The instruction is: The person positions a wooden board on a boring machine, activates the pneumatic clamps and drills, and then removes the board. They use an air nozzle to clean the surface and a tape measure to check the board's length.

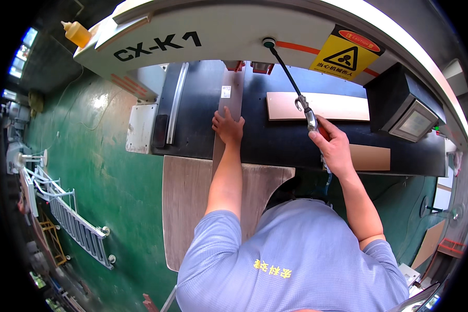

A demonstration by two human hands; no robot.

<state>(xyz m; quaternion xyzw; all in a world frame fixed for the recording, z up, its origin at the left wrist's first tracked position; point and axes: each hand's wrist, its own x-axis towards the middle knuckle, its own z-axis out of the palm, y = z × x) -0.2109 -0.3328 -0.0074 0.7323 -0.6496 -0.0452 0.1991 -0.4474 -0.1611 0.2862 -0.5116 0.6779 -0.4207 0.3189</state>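
The left hand, with fingers spread open, lies upon the long narrow brown-grey board, which is flat on the black machine table; the right hand is closed around the silver metal air gun with long black nozzle; its tip is at the round dark-green button on the white machine beam; whether it touches, I cannot tell.
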